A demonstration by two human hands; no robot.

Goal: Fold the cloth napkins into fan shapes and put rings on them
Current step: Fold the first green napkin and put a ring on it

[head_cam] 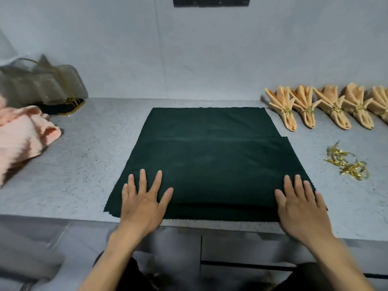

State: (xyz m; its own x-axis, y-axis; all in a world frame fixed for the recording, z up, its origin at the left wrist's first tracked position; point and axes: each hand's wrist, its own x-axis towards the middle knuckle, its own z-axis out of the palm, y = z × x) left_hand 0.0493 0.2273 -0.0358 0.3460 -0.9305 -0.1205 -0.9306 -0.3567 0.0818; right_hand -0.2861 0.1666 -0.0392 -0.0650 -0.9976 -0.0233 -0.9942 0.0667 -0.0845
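A dark green cloth napkin (210, 156) lies flat on the grey counter (84, 164), with a folded layer along its near part. My left hand (142, 200) presses flat on the napkin's near left corner, fingers spread and straight. My right hand (300, 204) lies flat on the near right corner in the same way. A small heap of gold napkin rings (348, 162) sits to the right of the napkin. Several orange napkins (327, 108), folded into fans and each with a gold ring, stand in a row at the back right.
A pile of pink cloth (23, 137) lies at the left edge of the counter. Behind it stands a sheer grey bag with gold trim (42, 85). A grey wall (189, 59) closes the back. The counter's front edge (210, 225) runs just under my wrists.
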